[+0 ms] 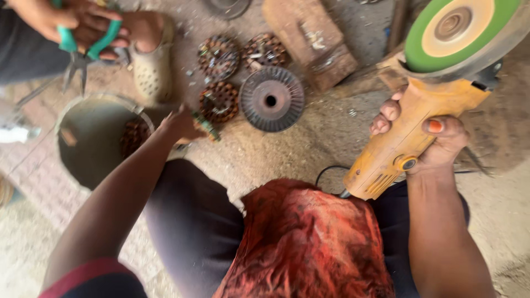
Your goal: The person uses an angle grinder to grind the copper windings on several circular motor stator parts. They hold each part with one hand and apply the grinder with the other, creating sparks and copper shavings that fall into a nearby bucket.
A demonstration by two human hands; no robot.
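My right hand (428,135) grips the body of a yellow angle grinder (411,132), raised at the right, with its green and tan disc (455,27) facing up at the top right corner. My left hand (182,124) reaches forward to the ground and is closed around a small green-handled tool (205,126), right beside a copper-wound motor stator (219,101). Two more stators (219,56) lie just beyond it, and a round finned metal disc (271,98) sits to their right.
Another person's hands (83,25) at top left hold green-handled pliers above a foot in a pale clog (150,69). A metal bucket (72,118) holding a stator stands at left. A wooden block (309,38) lies at top centre. A red cloth (306,243) covers my lap.
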